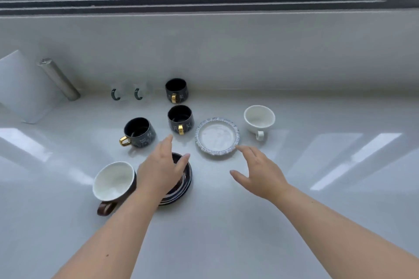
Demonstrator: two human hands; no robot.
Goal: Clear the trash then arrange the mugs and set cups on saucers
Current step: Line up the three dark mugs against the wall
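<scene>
My left hand (159, 171) hovers open over a dark striped saucer (182, 184), covering most of it. A brown cup with a white inside (113, 182) stands just left of that saucer. My right hand (260, 171) is open, its fingertips at the near edge of a white saucer with a blue speckled rim (217, 136). A white cup (259, 120) stands to the right of this saucer. Three dark mugs with gold handles (138, 132) (180, 119) (176, 90) stand behind. Two clear glass mugs with dark green handles (118, 93) (140, 92) stand by the wall.
The white counter (215, 222) meets a white wall under a window. A white board (20, 86) and a grey metal cylinder (59, 79) lean against the wall at the far left.
</scene>
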